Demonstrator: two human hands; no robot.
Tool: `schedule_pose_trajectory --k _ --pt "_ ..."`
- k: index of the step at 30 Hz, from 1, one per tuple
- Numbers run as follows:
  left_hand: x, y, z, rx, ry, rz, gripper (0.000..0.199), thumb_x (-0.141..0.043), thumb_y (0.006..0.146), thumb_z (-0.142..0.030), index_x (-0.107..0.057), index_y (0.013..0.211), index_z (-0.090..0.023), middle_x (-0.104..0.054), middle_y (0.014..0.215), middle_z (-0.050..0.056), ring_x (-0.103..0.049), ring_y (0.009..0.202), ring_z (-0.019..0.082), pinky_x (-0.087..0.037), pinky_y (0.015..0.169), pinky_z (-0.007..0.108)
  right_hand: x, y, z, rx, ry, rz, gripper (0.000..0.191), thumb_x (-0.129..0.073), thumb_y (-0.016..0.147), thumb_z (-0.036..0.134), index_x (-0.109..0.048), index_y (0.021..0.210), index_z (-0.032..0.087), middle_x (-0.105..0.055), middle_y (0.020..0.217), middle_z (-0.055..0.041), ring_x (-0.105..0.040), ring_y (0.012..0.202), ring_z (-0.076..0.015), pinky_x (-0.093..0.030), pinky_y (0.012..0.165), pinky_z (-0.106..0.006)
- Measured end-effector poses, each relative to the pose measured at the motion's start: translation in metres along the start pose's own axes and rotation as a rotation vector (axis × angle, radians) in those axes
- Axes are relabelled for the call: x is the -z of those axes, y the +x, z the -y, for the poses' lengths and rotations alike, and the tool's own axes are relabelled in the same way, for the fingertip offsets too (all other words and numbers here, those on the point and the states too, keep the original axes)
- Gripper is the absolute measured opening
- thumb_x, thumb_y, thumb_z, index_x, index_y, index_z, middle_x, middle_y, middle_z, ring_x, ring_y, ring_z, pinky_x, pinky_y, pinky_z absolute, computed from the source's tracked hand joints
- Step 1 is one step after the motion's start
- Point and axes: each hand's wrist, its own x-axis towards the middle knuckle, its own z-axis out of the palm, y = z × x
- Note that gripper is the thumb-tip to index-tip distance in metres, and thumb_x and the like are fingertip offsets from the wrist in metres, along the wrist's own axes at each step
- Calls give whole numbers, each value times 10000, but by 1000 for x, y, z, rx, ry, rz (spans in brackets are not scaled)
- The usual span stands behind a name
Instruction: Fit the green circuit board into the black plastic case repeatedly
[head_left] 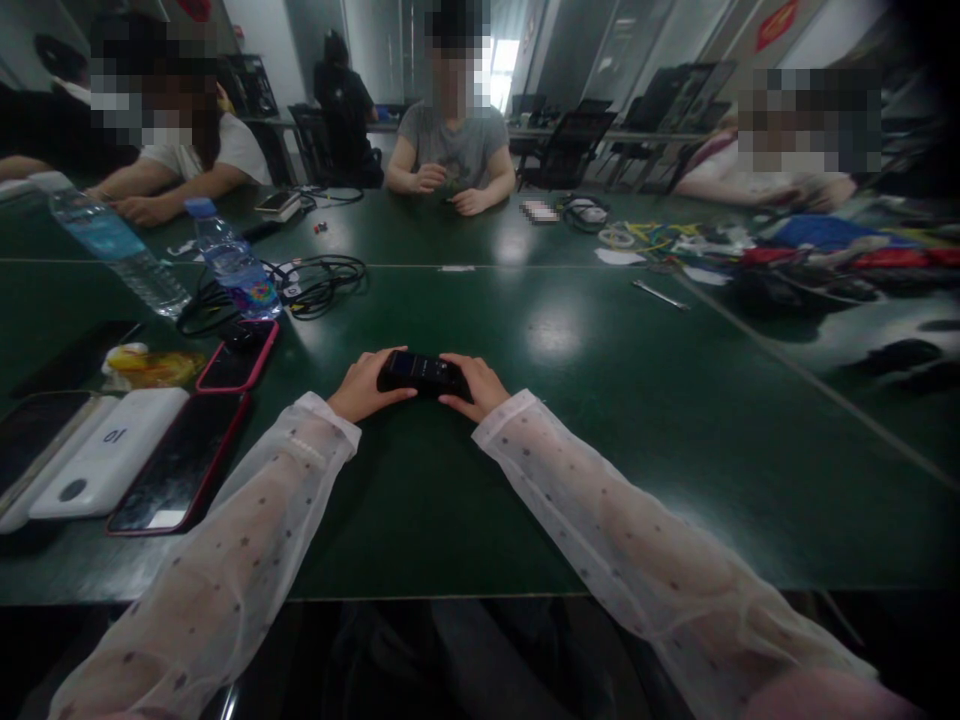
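A small black handheld device (426, 372) with a dark screen and a few small light marks is held low over the green table (420, 500), or resting on it; I cannot tell which. My left hand (369, 386) grips its left end, thumb along the near side and fingers behind. Around the right end my right hand (478, 386) is closed in the same way. The device lies sideways between the two hands. Its far side is hidden. Sheer white dotted sleeves cover both forearms.
To the left are phones, including one with a red edge (184, 460), a white power bank (112, 455), two water bottles (232, 262) and black cables (330, 280). A wrench (660, 294) and a heap of cables and cloth (847, 250) lie right. Several people sit around the table.
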Motion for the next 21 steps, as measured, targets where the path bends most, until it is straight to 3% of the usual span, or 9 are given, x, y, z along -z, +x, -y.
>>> schedule_pose_trajectory --k 14,21 --pt "1 0 -1 -10 -7 -8 750 -707 746 -550 -451 1372 -226 -579 1322 109 -503 1207 331 -417 1000 499 -3 2 -6 34 56 -35 654 -713 762 300 -430 1351 267 -568 1313 -112 -553 1153 -314 -475 946 -533" --pt "-3 1 5 5 5 -6 795 -768 679 -519 -468 1340 -194 -585 1267 138 -521 1172 339 -438 978 501 -3 1 -8 -79 316 -97 586 -748 709 298 -508 1242 268 -625 1175 -82 -613 1051 -276 -506 898 -486"
